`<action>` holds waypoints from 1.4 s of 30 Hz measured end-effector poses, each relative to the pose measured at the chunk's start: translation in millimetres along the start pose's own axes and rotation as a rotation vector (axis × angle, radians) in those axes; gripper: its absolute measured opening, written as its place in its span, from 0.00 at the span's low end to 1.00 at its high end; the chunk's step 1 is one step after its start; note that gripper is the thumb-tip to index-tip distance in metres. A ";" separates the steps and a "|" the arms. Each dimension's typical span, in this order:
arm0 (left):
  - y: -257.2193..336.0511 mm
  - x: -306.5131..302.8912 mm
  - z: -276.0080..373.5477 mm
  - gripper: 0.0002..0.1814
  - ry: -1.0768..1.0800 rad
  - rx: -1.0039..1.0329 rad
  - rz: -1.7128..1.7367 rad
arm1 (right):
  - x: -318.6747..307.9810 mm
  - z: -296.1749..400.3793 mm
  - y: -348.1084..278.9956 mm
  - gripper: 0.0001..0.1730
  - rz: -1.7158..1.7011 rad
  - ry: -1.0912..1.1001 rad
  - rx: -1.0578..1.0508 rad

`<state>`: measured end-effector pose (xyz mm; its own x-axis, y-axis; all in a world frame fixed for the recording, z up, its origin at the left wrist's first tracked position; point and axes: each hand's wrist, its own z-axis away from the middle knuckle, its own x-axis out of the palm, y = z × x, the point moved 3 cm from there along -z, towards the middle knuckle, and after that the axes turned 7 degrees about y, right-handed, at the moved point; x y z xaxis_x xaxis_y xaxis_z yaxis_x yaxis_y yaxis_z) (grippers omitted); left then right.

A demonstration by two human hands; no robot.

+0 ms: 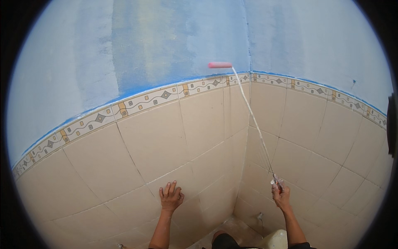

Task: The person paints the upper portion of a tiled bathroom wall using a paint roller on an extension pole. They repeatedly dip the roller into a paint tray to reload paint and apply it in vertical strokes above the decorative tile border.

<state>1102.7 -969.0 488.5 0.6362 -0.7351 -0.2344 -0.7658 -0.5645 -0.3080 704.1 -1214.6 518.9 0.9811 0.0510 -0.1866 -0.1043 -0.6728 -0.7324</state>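
Note:
My right hand (281,193) grips the handle of a paint roller, with whitish smears on its fingers. A long, paint-coated rod (255,121) runs from it up and left to a pink roller sleeve (219,64). The sleeve looks blurred and is held level at the painted wall (168,40), just above the patterned border tiles (199,89) and left of the corner. Whether it touches the wall I cannot tell. My left hand (171,196) holds nothing; its fingers are spread at the beige wall tiles (149,133). Pale paint covers the wall unevenly, with darker blue and yellowish streaks showing.
A deep blue line (141,92) follows the tiles' top edge. Low in the corner is a small wall tap (260,217), above a cream rounded fixture (275,240) that is partly cut off. My knee (225,241) shows below. A dark object (391,124) stands at the right edge.

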 end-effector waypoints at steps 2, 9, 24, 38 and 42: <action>0.5 -0.1 1.5 0.09 0.000 0.002 -0.012 | -2.3 -13.1 -2.5 0.19 0.007 -0.003 -0.008; 1.2 -1.2 0.0 0.09 -0.020 -0.013 -0.004 | 7.2 -20.8 6.1 0.14 0.066 -0.063 -0.013; -4.9 -3.4 1.9 0.09 -0.015 -0.010 -0.037 | 67.0 -249.9 -195.4 0.20 -0.143 0.113 -0.257; 0.2 -1.7 -0.7 0.07 0.017 0.015 -0.035 | 50.5 -244.8 -216.8 0.24 -0.150 0.059 -0.236; 1.7 -1.8 -0.5 0.08 0.008 0.039 -0.030 | 52.3 -260.8 -208.7 0.23 -0.137 0.084 -0.258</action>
<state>1100.2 -968.8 488.9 0.6581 -0.7211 -0.2167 -0.7418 -0.5717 -0.3506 819.6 -1264.0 832.8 0.9943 0.1003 -0.0353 0.0640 -0.8296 -0.5547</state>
